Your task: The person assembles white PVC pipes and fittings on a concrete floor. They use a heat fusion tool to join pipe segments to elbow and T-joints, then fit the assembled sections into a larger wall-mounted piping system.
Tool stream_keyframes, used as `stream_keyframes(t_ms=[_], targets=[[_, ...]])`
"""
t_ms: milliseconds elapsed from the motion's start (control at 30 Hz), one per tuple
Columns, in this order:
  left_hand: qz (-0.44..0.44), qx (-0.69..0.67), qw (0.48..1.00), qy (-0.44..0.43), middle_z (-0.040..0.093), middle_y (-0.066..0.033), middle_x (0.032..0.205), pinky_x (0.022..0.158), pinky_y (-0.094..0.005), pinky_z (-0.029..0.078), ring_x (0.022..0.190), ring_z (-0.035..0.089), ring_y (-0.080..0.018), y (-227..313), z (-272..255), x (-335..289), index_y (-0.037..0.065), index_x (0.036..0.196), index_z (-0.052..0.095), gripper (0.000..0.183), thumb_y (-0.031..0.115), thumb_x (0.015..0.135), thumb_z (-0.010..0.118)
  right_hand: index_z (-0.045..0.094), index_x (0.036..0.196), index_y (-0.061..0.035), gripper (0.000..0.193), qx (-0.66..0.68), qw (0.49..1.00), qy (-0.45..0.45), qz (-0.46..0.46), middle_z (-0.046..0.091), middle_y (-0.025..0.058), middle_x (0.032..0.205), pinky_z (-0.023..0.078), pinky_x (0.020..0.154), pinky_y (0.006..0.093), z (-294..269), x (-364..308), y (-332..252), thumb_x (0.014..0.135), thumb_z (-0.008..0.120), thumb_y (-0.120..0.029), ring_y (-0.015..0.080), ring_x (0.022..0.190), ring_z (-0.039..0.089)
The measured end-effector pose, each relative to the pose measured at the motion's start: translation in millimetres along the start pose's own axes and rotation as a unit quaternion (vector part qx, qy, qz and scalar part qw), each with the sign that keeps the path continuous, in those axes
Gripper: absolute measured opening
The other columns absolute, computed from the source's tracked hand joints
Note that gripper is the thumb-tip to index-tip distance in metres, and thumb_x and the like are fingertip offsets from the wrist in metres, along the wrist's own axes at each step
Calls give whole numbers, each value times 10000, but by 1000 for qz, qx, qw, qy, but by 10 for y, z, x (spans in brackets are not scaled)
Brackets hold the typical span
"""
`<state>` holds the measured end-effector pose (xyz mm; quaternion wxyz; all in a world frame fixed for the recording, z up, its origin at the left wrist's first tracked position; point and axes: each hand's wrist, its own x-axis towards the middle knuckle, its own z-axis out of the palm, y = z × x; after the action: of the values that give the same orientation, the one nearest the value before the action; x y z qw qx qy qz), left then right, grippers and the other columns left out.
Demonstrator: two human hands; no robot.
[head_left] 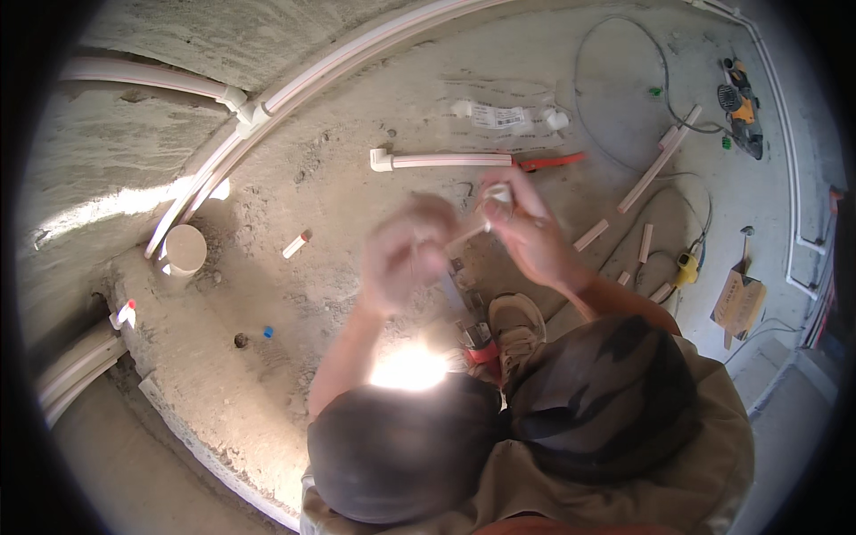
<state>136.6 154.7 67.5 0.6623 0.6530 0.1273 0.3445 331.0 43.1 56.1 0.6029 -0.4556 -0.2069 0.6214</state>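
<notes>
My right hand (pixel 528 234) is closed round a small white pipe fitting (pixel 497 196), held above the floor before my knees. A short length of pale pipe (pixel 467 235) slants from the fitting toward my left hand (pixel 408 259). That hand is smeared by motion, so whether its fingers grip the pipe does not show. Below the hands, by my shoe (pixel 515 323), stands a partly hidden tool with a metal part and a red part (pixel 482 349). Beyond them a white pipe with an elbow (pixel 428 161) lies on the floor, a red-handled tool (pixel 548 163) at its right end.
Several cut pipe pieces (pixel 655 174) lie at right, near cables and a yellow-and-black power tool (pixel 740 107). A clear plastic bag (pixel 508 116) lies at the back. At left stand a capped round stub (pixel 185 250) and wall pipes (pixel 294 89). A cardboard piece (pixel 738 305) lies far right.
</notes>
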Motion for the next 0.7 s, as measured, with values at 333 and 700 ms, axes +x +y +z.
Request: stream_keyframes(t_ms=[333,700], targets=[[-36,608,771,-186,627,-132,1297,1029,-520,439,1251,571,-344,-1271,-335,396,97,1288,676,446,233,873,766,532,1384,-10,380,3,994,109,-29,670,92,1130,581,862,341,-531,39,-157,1037,662,-95,157,920,673],[-92,498,861,-49,705,-129,974,772,-456,532,833,676,-355,-22,-384,-43,73,1289,711,383,95,910,758,607,1277,-27,321,-11,999,41,-16,617,49,829,399,526,257,-417,101,-98,1090,618,-287,89,616,503]])
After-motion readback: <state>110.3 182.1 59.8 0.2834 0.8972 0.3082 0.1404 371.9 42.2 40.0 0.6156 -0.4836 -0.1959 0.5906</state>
